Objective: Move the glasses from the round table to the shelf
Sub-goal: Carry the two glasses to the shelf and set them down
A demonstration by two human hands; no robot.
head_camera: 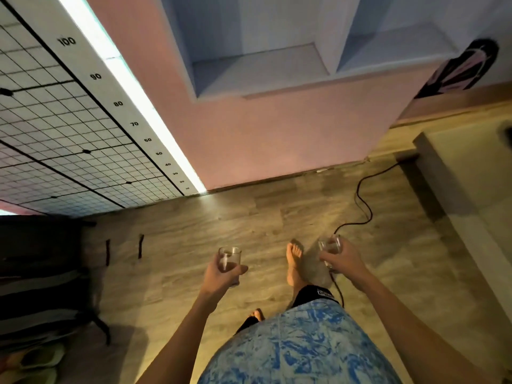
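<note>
Head camera looks down at two clear drinking glasses, one in each hand. The left clear glass (230, 263) stands upright in the left hand (220, 273). Its fingers curl around the back of the glass and the thumb presses on the front — a full, snug hold. The glass looks to have a brownish tint low inside it, but I cannot tell if that is a drink or just the floor showing through.

The right clear glass (329, 249) sits in the right hand (342, 259). That hand wraps it from the side, fingers closed around it, so only the rim and part of the wall show. It is blurry.

Both glasses are held out in front of the body, above the brown wooden floor (249, 231), well apart from each other. Between them, lower down, is a bare foot (294, 261) on the floor. A second foot (256, 315) peeks out near a blue and white patterned shirt (299, 350).

A black cable (363, 206) snakes over the floor near the right hand. Farther off stands a pink wall (263, 134) with a white built-in shelf (263, 70) set into it — the shelf has open boxes side by side. To the left is a white board with black grid lines and numbers (69, 106), with a bright light strip (138, 101) beside it.
</note>
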